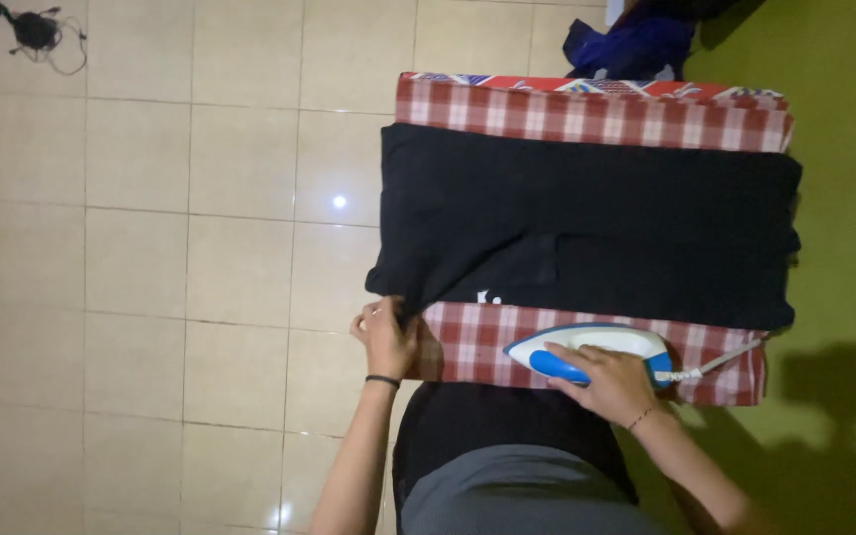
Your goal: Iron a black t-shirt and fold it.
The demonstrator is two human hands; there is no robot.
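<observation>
Fingers of left hand (385, 335) pinch black garment (587, 223) corner, spread on checked board (587, 114); right hand (614, 381) wrapped around blue-white iron (591, 349). Risk: slack fabric may get pressed into creases.

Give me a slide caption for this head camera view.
Left hand pinches a black cloth garment on a red checked pad; right hand grips a blue-and-white iron.

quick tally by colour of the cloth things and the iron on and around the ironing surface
black: 1, the garment gripped by the left hand
red and white check: 1, the cloth cover
blue: 1, the bundle of cloth at the far edge
blue and white: 1, the iron under the right hand
total: 4
</observation>
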